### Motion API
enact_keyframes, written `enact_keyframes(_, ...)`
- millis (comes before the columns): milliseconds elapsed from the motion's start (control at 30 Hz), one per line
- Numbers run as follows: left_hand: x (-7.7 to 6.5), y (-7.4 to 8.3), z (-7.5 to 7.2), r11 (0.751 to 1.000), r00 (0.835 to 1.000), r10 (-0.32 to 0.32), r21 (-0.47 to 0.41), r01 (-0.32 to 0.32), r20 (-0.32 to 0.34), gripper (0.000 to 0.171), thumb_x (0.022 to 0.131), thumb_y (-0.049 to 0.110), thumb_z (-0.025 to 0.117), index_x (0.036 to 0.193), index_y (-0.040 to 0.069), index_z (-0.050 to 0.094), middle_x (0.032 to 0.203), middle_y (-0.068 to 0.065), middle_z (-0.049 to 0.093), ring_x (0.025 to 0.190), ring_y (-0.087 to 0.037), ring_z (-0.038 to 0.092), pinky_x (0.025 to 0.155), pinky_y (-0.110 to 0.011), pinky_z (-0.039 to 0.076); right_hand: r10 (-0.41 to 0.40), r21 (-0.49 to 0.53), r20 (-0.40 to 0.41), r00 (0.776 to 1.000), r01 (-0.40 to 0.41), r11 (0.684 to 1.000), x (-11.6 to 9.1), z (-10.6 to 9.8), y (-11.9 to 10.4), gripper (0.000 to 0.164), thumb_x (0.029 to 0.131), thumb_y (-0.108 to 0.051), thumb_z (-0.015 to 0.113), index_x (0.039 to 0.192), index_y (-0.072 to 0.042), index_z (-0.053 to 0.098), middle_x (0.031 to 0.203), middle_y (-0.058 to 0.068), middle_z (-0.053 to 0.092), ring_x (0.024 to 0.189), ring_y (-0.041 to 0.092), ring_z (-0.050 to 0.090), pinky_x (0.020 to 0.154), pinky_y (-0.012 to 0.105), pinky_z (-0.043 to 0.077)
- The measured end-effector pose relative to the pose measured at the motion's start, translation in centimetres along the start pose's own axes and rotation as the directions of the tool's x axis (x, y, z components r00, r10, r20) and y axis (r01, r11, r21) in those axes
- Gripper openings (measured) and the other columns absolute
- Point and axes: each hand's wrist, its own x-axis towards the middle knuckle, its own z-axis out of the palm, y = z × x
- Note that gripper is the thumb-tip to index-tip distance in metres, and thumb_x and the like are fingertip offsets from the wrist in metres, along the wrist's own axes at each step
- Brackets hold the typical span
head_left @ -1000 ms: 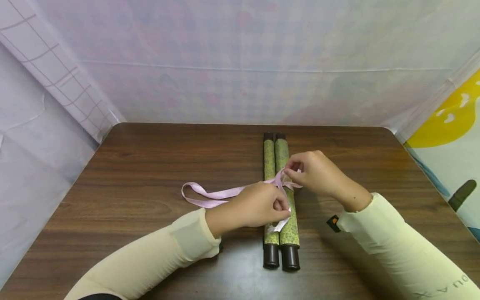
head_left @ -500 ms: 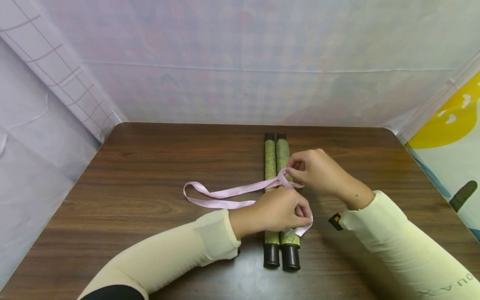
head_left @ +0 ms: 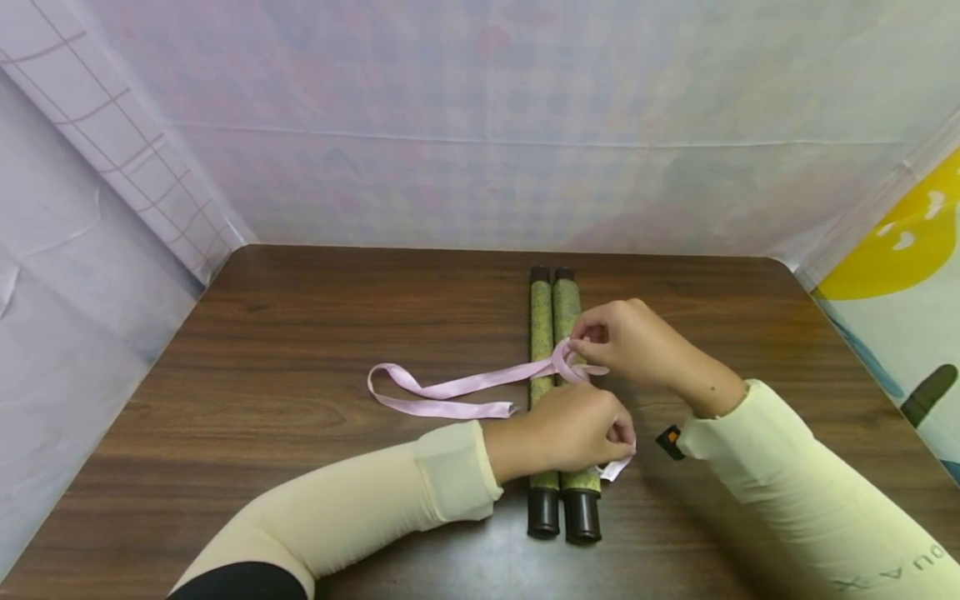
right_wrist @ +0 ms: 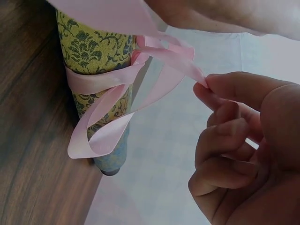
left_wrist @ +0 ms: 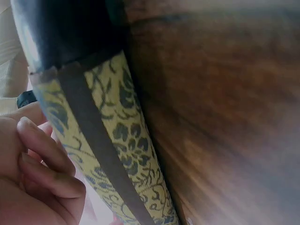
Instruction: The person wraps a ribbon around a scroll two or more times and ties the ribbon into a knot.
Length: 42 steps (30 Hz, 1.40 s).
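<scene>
Two rolled scrolls, a left scroll and a right scroll, lie side by side, covered in yellow-green patterned cloth with dark end knobs. A pink ribbon circles one scroll and forms loops in the right wrist view. My right hand pinches a ribbon loop between thumb and forefinger above the right scroll. Lower down, my left hand crosses over both scrolls and pinches a ribbon end just past the right scroll's edge. In the left wrist view its curled fingers are beside a scroll, the pinch itself hidden.
A long pink ribbon length curves across the wooden table to the left, one end beside the left scroll. A small black and orange item sits by the right cuff. A pale patterned curtain closes off the back.
My left hand has moved right and slightly towards the front with the ribbon end, uncovering the loose ribbon tail on the left. My right hand has stayed nearly still; the scrolls have hardly moved.
</scene>
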Motion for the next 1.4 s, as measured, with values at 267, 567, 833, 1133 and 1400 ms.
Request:
enact_keyframes(267, -0.2, 0.0, -0.3, 0.999, 0.997, 0.032, 0.013, -0.033, 0.076, 0.012, 0.087, 0.040, 0.063, 0.087, 0.035, 0.074, 0.076, 0.022, 0.068, 0.063, 0.008, 0.053, 0.050, -0.018, 0.047, -0.001, 0.002, -0.014, 1.000, 0.001, 1.000, 0.1, 0.0, 0.2, 0.009, 0.085, -0.016, 0.066, 0.078, -0.015, 0.072, 0.061, -0.003, 0.066, 0.050, 0.008, 0.053, 0.045, 0.026, 0.045)
enact_keyframes(567, -1.5, -2.6, -2.4, 0.999, 1.000, 0.019, -0.043, -0.020, -0.020, 0.013, 0.087, 0.035, 0.063, 0.092, 0.028, 0.074, 0.065, 0.019, 0.064, 0.054, 0.008, 0.050, 0.049, -0.015, 0.042, 0.019, 0.011, -0.005, 1.000, -0.019, 1.000, 0.0, 0.1, 0.3, 0.009, 0.086, -0.018, 0.067, 0.079, -0.015, 0.071, 0.060, -0.003, 0.065, 0.050, 0.008, 0.051, 0.044, 0.027, 0.044)
enact_keyframes(833, -2.4, -5.8, -4.6, 0.967, 0.963, -0.196, -0.201, 0.158, -0.185, 0.009, 0.084, 0.033, 0.067, 0.079, 0.026, 0.069, 0.064, 0.014, 0.062, 0.052, 0.000, 0.053, 0.049, -0.020, 0.046, 0.006, 0.013, -0.035, 0.999, -0.006, 1.000, -0.2, 0.3, 0.4, 0.008, 0.086, -0.018, 0.068, 0.081, -0.014, 0.072, 0.061, -0.003, 0.064, 0.050, 0.009, 0.051, 0.043, 0.027, 0.044)
enact_keyframes(1133, -1.8, -6.7, -5.0, 0.940, 0.934, -0.278, -0.262, 0.218, -0.223, 0.016, 0.084, 0.036, 0.069, 0.094, 0.023, 0.067, 0.070, 0.015, 0.062, 0.055, -0.001, 0.055, 0.053, -0.024, 0.049, 0.009, 0.061, -0.052, 0.999, -0.006, 0.998, -0.7, 0.9, 0.3, 0.007, 0.085, -0.018, 0.069, 0.081, -0.014, 0.072, 0.064, 0.002, 0.066, 0.052, 0.009, 0.053, 0.044, 0.027, 0.047)
enact_keyframes(1400, -1.5, -6.9, -4.7, 0.948, 0.925, -0.277, -0.232, 0.218, -0.261, 0.010, 0.082, 0.037, 0.070, 0.085, 0.027, 0.068, 0.070, 0.017, 0.063, 0.055, 0.001, 0.054, 0.054, -0.024, 0.048, -0.015, 0.044, -0.083, 0.996, 0.018, 0.999, -0.8, 1.2, 0.3, 0.005, 0.084, -0.016, 0.069, 0.082, -0.013, 0.073, 0.063, -0.004, 0.064, 0.054, 0.008, 0.054, 0.046, 0.027, 0.049)
